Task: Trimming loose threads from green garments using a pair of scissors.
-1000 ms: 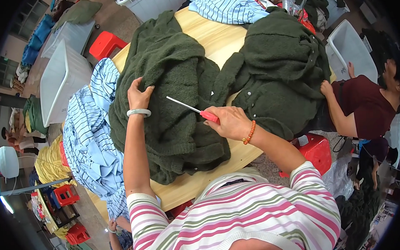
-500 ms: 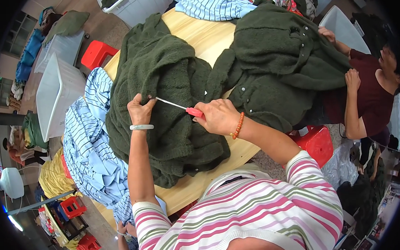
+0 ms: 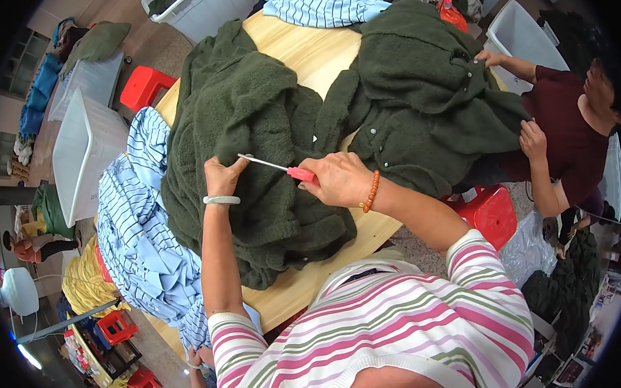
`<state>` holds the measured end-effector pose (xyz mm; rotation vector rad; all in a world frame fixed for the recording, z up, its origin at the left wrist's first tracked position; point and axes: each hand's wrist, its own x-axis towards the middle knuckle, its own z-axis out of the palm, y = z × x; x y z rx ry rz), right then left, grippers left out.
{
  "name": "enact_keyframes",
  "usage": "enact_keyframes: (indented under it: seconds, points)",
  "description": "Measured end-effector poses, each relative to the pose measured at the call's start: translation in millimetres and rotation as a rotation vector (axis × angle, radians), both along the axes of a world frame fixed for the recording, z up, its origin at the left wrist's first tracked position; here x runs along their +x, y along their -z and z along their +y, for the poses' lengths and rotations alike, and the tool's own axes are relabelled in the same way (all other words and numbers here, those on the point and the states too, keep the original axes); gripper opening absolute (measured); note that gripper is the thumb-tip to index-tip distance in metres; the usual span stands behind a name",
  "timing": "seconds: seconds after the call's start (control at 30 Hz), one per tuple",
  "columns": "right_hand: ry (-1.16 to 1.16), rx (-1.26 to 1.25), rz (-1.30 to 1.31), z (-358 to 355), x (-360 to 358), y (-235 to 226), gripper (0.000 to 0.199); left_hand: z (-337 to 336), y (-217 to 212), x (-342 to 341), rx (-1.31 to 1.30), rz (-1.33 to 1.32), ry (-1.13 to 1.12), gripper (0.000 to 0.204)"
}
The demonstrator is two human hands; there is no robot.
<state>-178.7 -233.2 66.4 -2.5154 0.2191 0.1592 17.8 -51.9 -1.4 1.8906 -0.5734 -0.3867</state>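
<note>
A dark green fleecy garment (image 3: 242, 92) lies bunched on the wooden table in front of me. My left hand (image 3: 224, 177) pinches a bit of its cloth between thumb and fingers. My right hand (image 3: 341, 180) grips the red handle of a slim metal-shafted tool (image 3: 270, 164), held sideways. Its tip is at my left thumb and fingertips; its exact shape is too small to make out. A small white spot shows on the cloth right of the shaft.
Across the table, a co-worker (image 3: 567, 138) handles another dark green buttoned garment (image 3: 416, 69). Blue striped cloth (image 3: 144, 231) hangs over the table's left edge, with more (image 3: 325, 3) at the far edge. White bins (image 3: 87, 156) and red stools (image 3: 491, 216) stand around the table (image 3: 324, 60).
The tool's tip has shifted slightly left, closer to my left thumb. A small round spot by that thumb no longer shows. The co-worker's hands have moved on the other garment.
</note>
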Motion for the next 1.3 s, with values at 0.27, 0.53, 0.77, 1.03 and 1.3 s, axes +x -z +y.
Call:
enact_keyframes:
  seconds: [0.27, 0.53, 0.77, 1.03, 1.3]
  points:
    - [0.115, 0.003, -0.075, 2, -16, 9, 0.027, 8, 3, -5, -0.268, 0.58, -0.001, 0.026]
    - [0.165, -0.051, -0.091, 10, -24, 11, 0.028, -15, 8, -24, 0.12, -0.256, -0.111, 0.027]
    - [0.057, -0.069, 0.064, 19, -31, 1, 0.026, 1, 27, -18, -0.268, 0.209, -0.113, 0.014]
    - [0.131, 0.0, 0.028, 3, -45, -2, 0.027, -18, 7, -29, -0.074, -0.061, 0.054, 0.03]
    - [0.238, 0.185, -0.2, -20, -85, 64, 0.021, 41, -1, -104, 0.6, -1.022, -0.382, 0.064]
